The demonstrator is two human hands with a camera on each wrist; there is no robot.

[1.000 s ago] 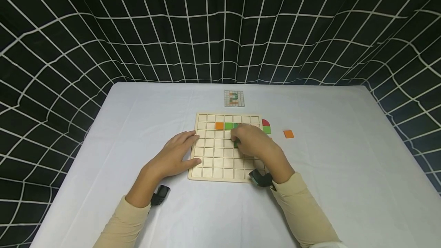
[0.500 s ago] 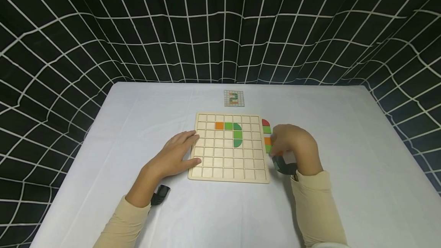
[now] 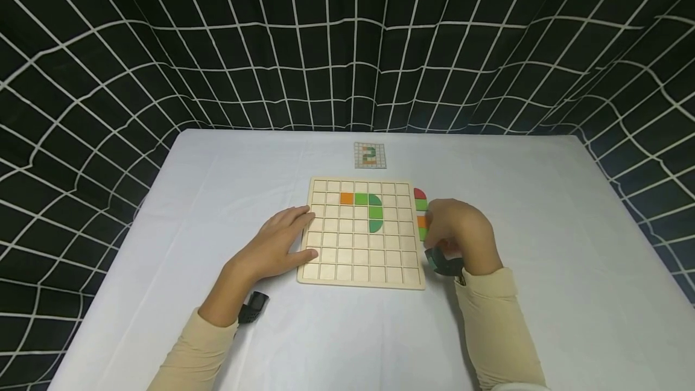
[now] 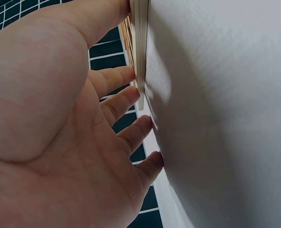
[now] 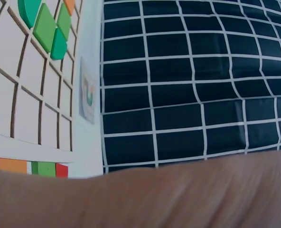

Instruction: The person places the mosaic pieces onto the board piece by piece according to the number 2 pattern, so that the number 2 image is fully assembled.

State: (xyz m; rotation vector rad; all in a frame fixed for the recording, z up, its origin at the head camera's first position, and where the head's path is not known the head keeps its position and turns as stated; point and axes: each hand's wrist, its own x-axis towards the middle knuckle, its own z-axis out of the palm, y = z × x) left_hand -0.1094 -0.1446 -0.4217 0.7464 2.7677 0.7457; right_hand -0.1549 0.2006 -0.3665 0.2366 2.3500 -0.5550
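Observation:
A wooden grid board point(image 3: 336, 258) lies on the white table. Set in its cells are an orange square tile point(image 3: 347, 198), two green square tiles point(image 3: 376, 212) and two dark green rounded tiles point(image 3: 376, 226). My left hand point(image 3: 277, 243) rests along the board's left edge, fingers spread, thumb over the near corner area; the left wrist view shows the fingertips point(image 4: 143, 122) at the edge. Beside the right edge, my right hand point(image 3: 456, 225) reaches down with bent fingers at an orange tile point(image 3: 422, 222) and a green tile point(image 3: 422, 234). I cannot tell whether it pinches a tile.
A red rounded tile point(image 3: 420, 193) and a light green tile point(image 3: 420, 204) lie off the board's upper right edge. Behind the board is a small pattern card point(image 3: 370, 155) printed with a 2 shape. A black curtain with white grid lines point(image 3: 347, 47) surrounds the table.
My right hand has left the dark green tile on the board and moved right to the loose tiles beside it, shifting slightly since. The left hand stays in place.

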